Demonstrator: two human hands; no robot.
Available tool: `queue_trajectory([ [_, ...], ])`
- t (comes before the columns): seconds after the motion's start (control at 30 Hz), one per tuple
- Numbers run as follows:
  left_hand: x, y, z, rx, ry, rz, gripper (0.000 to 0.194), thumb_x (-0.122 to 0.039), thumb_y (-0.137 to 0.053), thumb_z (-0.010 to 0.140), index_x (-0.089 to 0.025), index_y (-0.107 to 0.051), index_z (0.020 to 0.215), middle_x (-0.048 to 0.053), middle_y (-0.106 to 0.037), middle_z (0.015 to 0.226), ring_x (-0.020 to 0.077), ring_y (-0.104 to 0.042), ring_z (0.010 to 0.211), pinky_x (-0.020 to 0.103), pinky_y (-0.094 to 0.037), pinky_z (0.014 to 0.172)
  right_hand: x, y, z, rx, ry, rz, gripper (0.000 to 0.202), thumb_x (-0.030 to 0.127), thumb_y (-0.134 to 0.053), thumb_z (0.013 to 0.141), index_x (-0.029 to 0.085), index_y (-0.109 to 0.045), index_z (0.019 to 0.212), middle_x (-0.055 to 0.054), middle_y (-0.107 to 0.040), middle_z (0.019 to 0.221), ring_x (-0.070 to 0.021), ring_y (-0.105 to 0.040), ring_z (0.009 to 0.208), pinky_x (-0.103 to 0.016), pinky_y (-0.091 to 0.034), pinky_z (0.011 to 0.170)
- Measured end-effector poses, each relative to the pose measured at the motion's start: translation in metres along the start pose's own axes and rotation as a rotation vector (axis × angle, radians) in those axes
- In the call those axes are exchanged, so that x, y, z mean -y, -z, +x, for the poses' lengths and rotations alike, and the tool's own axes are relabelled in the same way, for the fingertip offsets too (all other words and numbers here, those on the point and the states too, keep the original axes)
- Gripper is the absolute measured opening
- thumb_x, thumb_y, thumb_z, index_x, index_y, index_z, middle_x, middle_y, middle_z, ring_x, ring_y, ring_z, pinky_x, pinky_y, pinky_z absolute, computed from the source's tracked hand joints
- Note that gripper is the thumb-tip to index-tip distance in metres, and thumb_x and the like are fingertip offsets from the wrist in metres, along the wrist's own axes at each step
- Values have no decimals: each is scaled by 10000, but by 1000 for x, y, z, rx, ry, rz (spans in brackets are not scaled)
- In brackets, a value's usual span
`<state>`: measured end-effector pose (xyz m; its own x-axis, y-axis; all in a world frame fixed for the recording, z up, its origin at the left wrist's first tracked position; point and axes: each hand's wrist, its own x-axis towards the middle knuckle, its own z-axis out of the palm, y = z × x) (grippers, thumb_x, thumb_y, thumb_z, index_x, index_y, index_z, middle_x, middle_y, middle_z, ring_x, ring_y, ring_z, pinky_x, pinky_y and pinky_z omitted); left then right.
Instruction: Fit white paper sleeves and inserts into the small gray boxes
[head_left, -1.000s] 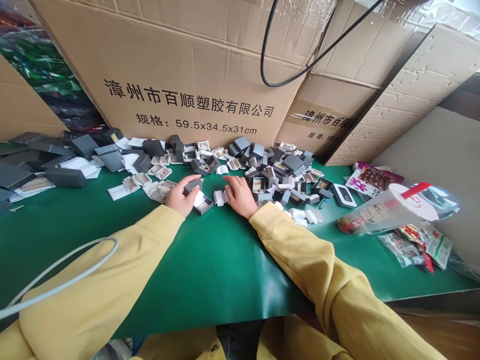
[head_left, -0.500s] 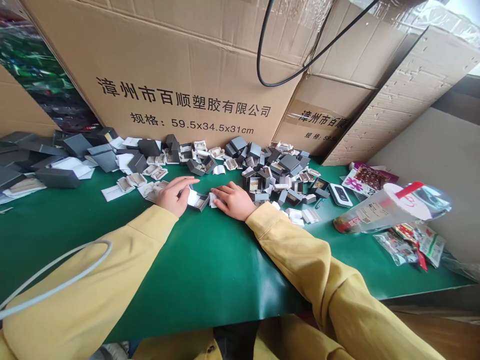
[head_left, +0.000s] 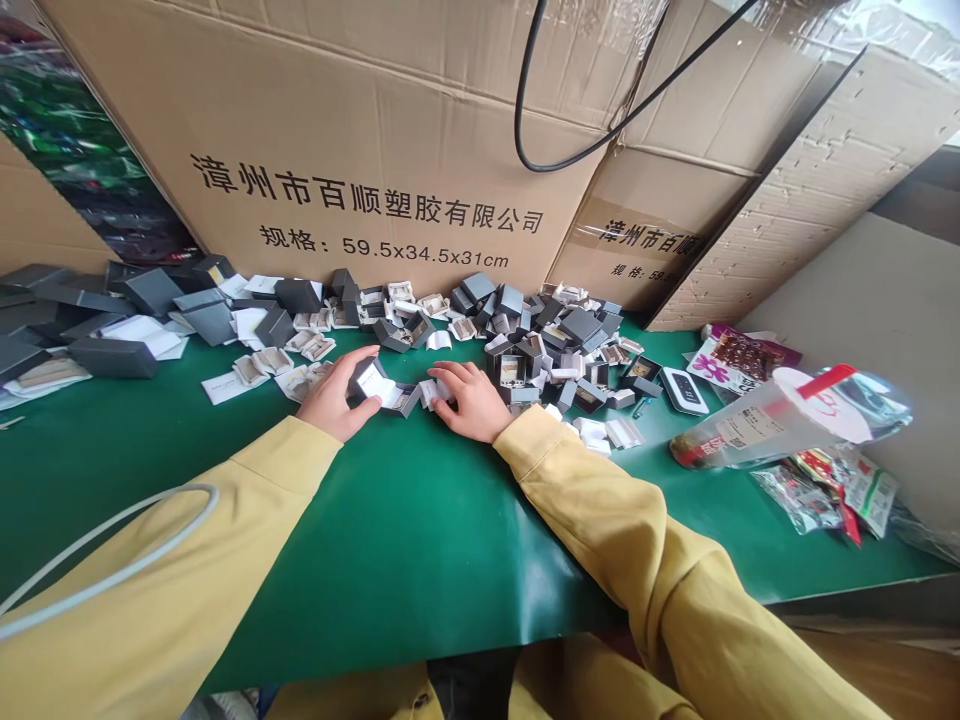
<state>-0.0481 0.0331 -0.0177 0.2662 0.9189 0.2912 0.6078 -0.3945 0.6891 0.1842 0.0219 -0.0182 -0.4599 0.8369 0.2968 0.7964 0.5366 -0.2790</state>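
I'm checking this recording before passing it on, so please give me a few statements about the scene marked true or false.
1. The left hand holds an open dark-grey rectangular cardboard box. True.
2. The right hand grips the clear plastic cup. False: its fingers are at a small pale packing piece.
3. A thin black cable hangs in front of brown cardboard cartons. True.
4. The sleeves are blue. False: they are yellow fabric.
5. The tabletop is green. True.
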Motion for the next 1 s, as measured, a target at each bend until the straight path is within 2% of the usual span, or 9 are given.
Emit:
queue_trajectory([
  [0.1,5,0,0,8,2,-46,664,-289,-555,710,-230,-368,1345,82,-469,1329,288,-495,1161,429,-429,970,-4,-5,0,-38,7,-20,395,194,-468,821,234,-561,1203,-51,-429,1362,-265,-382,1145,-443,-386,922],
  [0.2,6,2,-1,46,-11,-59,700,-286,-564,698,-236,-348,1361,85,-458,1341,290,-498,1157,416,-445,952,-9,-9,2,-74,16,-22,475,44,-396,796,287,-603,1147,0,-367,1411,-244,-346,1197,-437,-383,943],
  [0.3,6,4,-2,90,0,-57,708,-304,-561,705,-247,-331,1373,87,-448,1351,291,-511,1142,408,-468,921,-13,-10,3,-137,-22,-4,542,-26,-339,771,286,-626,1107,20,-379,1397,-217,-328,1222,-410,-376,978],
  [0.37,6,5,-3,89,15,-50,692,-322,-560,714,-252,-340,1367,87,-458,1340,288,-528,1119,411,-479,905,-12,-9,3,-201,-84,10,504,1,-320,808,252,-610,1134,-13,-440,1341,-209,-371,1171,-386,-379,981],
  [0.43,5,5,-3,88,15,-49,672,-340,-563,723,-252,-356,1356,87,-466,1328,285,-532,1111,414,-481,903,-9,-6,3,-226,-142,16,420,103,-314,881,218,-560,1201,-56,-504,1258,-212,-428,1078,-370,-409,936],
  [0.57,3,3,-4,87,7,-75,648,-361,-575,728,-250,-384,1337,81,-460,1327,279,-511,1139,408,-476,922,-3,-3,2,-94,-127,-37,389,370,-383,915,251,-500,1266,-84,-527,1213,-240,-466,1014,-381,-436,848],
  [0.67,2,1,-4,62,11,-110,644,-370,-585,723,-238,-400,1326,85,-472,1315,278,-511,1138,408,-478,923,-5,-7,2,-33,-93,-73,327,278,-393,914,302,-547,1202,-52,-480,1299,-248,-448,1091,-402,-419,855],
  [0.8,3,1,-5,41,33,-145,633,-359,-589,721,-246,-413,1318,80,-489,1302,277,-518,1133,403,-487,910,-11,-12,3,-90,-144,-51,424,59,-350,852,271,-601,1121,-39,-403,1377,-237,-396,1191,-400,-407,888],
  [1.0,3,1,-5,21,60,-161,616,-327,-572,723,-245,-421,1315,75,-506,1295,276,-540,1107,393,-492,896,-9,-10,5,-154,-180,4,461,35,-335,816,214,-572,1168,-71,-469,1310,-236,-433,1112,-399,-412,895],
])
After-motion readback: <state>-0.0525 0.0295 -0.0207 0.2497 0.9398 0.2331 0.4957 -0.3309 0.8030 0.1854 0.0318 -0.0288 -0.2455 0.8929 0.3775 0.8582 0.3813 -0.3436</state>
